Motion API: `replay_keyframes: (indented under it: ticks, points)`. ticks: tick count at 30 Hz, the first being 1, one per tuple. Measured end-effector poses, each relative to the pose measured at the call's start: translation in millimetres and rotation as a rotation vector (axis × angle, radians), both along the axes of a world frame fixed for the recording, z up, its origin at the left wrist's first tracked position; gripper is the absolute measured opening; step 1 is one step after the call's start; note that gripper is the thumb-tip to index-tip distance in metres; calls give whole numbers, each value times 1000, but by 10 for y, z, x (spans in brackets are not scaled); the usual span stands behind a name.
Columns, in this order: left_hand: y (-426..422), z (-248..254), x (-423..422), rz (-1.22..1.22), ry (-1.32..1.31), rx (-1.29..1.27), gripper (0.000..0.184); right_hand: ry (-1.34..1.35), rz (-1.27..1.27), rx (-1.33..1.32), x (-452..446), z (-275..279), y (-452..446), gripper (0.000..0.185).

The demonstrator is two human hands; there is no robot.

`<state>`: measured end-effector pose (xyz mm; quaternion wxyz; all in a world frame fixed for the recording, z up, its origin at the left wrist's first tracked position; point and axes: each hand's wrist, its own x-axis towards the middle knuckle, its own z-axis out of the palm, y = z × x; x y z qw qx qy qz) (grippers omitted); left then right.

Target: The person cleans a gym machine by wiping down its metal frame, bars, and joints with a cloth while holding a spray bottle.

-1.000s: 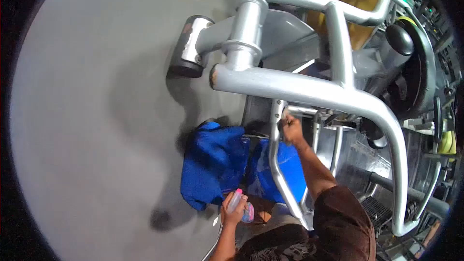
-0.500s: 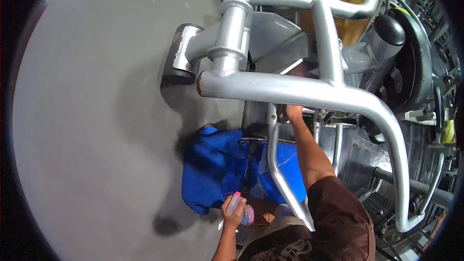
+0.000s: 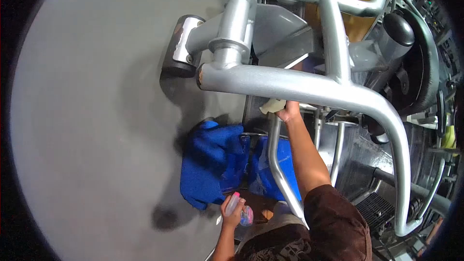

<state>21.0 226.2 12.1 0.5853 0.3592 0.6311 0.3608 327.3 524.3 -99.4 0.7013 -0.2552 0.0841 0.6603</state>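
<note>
The left hand [image 3: 232,216] is curled around a small bottle [image 3: 233,204] with a pink top. The bottle is low down, in front of the person's body and near the blue towel [image 3: 200,169]. The fingers wrap its side, and the pink top pokes out above them.

The right hand [image 3: 290,111] reaches up under a big silver bar [image 3: 295,83] and has hold of a pale cloth [image 3: 273,106]. The cloth sticks out beside the hand, close to the top of a thin bent tube [image 3: 275,157]. The bar hides some of the fingers, so I can't tell how tight they squeeze.

The cloth looks thin, soft and very light. It should fold easily, and it is best bunched up in the palm with a bit spread under the fingers. The bottle looks like light, see-through plastic. It may squash a little and could get slippery if wet, so its middle is a good place to hold. The bar and the tube look hard, stiff and heavy. The blue towel looks soft and floppy, next to a blue pad [image 3: 285,162].
</note>
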Motion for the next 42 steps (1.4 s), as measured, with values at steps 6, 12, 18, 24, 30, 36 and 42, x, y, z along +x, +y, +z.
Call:
replay_keyframes:
  ticks: [6, 12, 18, 24, 30, 36, 42]
  points:
    - [115, 83, 98, 4, 21, 19, 11, -68, -26, 137, 228, -67, -291, 48]
    - [25, 72, 24, 0, 9, 32, 11, -76, -34, -106, 232, -386, 69, 49]
    - [-143, 97, -108, 76, 63, -5, 9, -56, -77, -84, -123, -362, 208, 46]
    - [-164, -26, -138, 75, 59, -25, 9, 64, -106, 95, -163, -145, 119, 45]
    - [-79, 73, -86, 54, 62, -4, 10, 21, -20, 94, -156, -257, -246, 46]
    - [-204, 31, -129, 116, 72, -8, 11, 118, -46, 3, -334, -279, 138, 54]
    - [-324, 62, -260, 87, 99, 15, 12, 306, -149, 101, -381, -121, 302, 53]
